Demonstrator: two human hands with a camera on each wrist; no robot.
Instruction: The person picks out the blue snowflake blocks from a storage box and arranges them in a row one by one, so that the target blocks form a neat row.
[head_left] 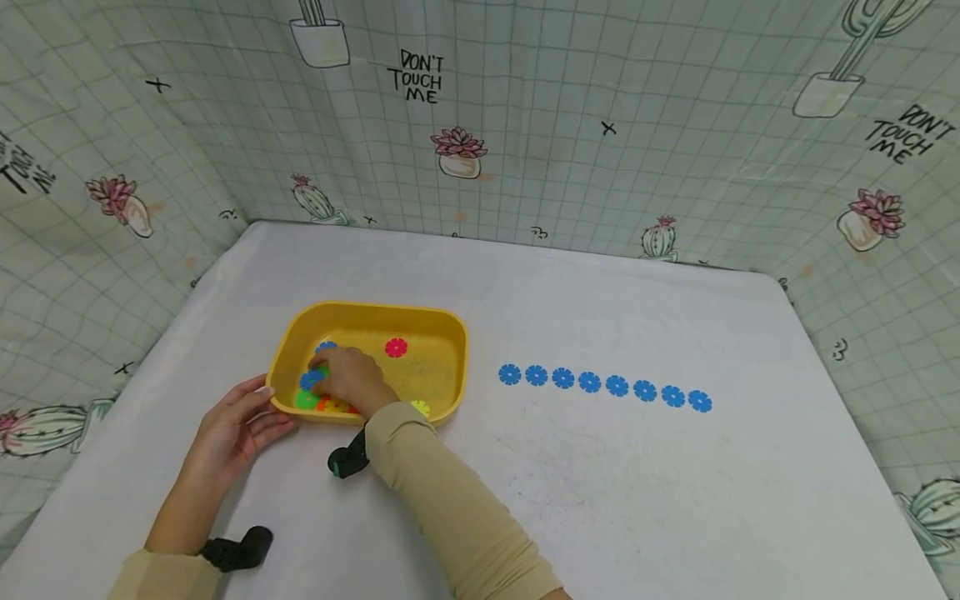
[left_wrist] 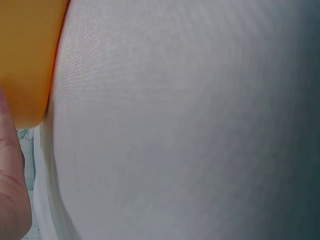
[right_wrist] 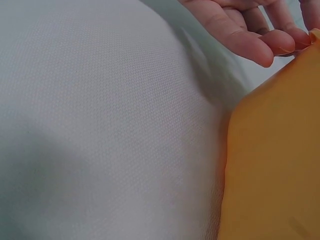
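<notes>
My left hand (head_left: 236,425) grips the near left corner of a yellow plastic tray (head_left: 450,367), thumb at the rim and fingers against the outer wall. In the right wrist view those left-hand fingers (right_wrist: 245,42) curl under the rim. My right hand (head_left: 352,377) reaches into the tray's left part, thumb and index finger pinching a blue snowflake disc (head_left: 309,381). Another blue disc (head_left: 326,345) lies just beyond it. Green, orange and yellow discs sit beneath and beside the hand, partly hidden. A red disc (head_left: 396,347) lies apart near the tray's middle.
Right of the tray, several blue snowflake discs (head_left: 589,382) lie flat in a spaced row across the white tabletop (head_left: 600,500). A yellow disc (head_left: 421,407) is by the tray's near wall. Behind the table hangs a cactus-print cloth (head_left: 525,150).
</notes>
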